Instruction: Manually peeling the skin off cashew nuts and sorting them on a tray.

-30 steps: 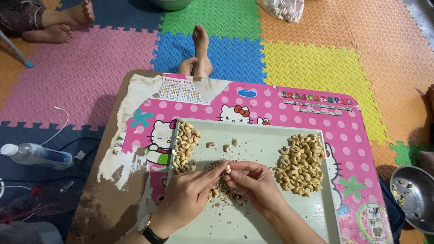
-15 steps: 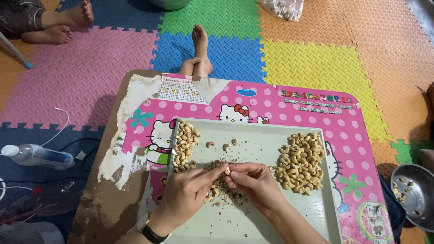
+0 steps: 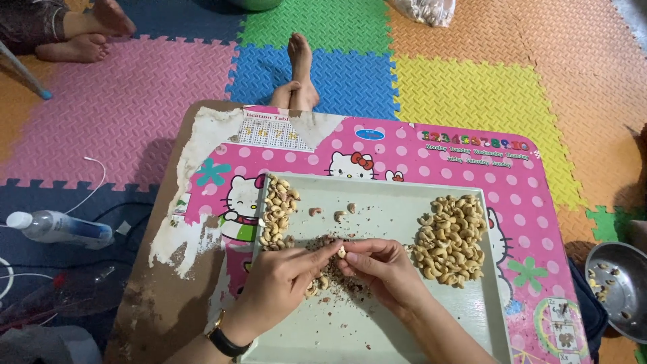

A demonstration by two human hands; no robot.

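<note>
My left hand (image 3: 286, 280) and my right hand (image 3: 379, 268) meet over the middle of a pale rectangular tray (image 3: 397, 337). Together their fingertips pinch one small cashew nut (image 3: 342, 251). Under the hands lies a scatter of nuts and brown skin flakes (image 3: 337, 283). A narrow pile of cashews (image 3: 276, 212) runs along the tray's left edge. A bigger heap of cashews (image 3: 451, 239) sits at the tray's right side. A few loose nuts (image 3: 333, 214) lie near the far edge. A dark watch is on my left wrist.
The tray rests on a low pink cartoon-printed table (image 3: 532, 222) with a peeling left side. Coloured foam floor mats surround it. My feet (image 3: 296, 74) stick out beyond the table. Another person's feet (image 3: 81, 30) are far left. A water bottle (image 3: 60, 228) lies left; a metal bowl (image 3: 617, 286) sits right.
Both hands stay in place over the tray, with only small finger movements on the nut. Nothing else has moved.
</note>
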